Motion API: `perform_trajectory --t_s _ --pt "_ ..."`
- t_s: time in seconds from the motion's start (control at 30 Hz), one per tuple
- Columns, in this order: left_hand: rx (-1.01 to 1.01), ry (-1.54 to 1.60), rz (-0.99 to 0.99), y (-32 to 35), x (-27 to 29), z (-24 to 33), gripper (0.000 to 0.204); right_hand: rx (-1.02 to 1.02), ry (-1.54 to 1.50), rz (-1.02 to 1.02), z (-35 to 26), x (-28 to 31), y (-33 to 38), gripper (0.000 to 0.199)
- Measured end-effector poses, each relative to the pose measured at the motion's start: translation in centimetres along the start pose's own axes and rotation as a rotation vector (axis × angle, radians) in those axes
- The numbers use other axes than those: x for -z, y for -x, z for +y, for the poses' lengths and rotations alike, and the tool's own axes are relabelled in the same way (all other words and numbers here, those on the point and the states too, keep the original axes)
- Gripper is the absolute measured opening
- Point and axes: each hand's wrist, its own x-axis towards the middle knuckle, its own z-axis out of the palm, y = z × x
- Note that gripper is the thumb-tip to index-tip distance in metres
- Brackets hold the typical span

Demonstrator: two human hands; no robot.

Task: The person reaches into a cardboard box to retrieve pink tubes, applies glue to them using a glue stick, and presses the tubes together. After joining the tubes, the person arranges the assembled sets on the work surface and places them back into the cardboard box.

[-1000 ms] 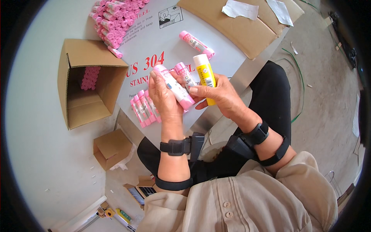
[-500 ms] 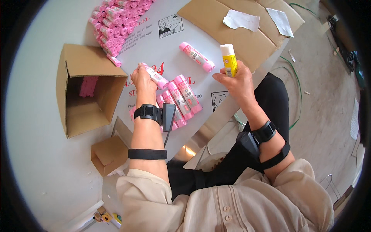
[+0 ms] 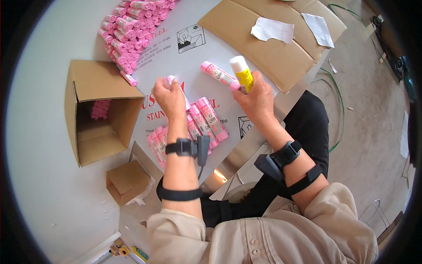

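Over one grey table [image 3: 187,64], left fingers [image 3: 160,88] around one pink roll [image 3: 187,103], right fingers [image 3: 259,82] around one yellow tube [image 3: 245,80]

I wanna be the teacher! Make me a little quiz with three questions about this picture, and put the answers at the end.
1. What colour is the cap on the yellow tube in the right hand?
A) green
B) white
C) black

2. True or false: the left hand is empty.

3. How many white pieces of paper lie on the flattened cardboard?

Key:
1. B, white.
2. False: the left hand holds a pink roll.
3. Two.
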Motion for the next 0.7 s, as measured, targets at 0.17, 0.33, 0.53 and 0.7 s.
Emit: perform_trajectory --t_s 0.17,0.33,0.53,0.7 --pt "0.633 0.75 -0.643 4.2 3.5 8.3 0.03 -0.113 -0.423 -0.002 0.3 0.3 0.4 0.033" --pt "0.671 1.191 -0.548 5.1 4.3 9.0 0.052 0.033 -0.593 -0.026 -1.3 0.7 2.1 0.034" --pt "0.618 1.371 -0.576 5.3 5.9 8.8 0.047 -0.138 -1.007 -0.29 -1.6 1.9 2.2 0.035" --pt "0.584 1.435 -0.579 5.9 6.5 8.8 0.047 -0.228 -1.008 -0.335 -0.9 2.3 1.7 0.036"
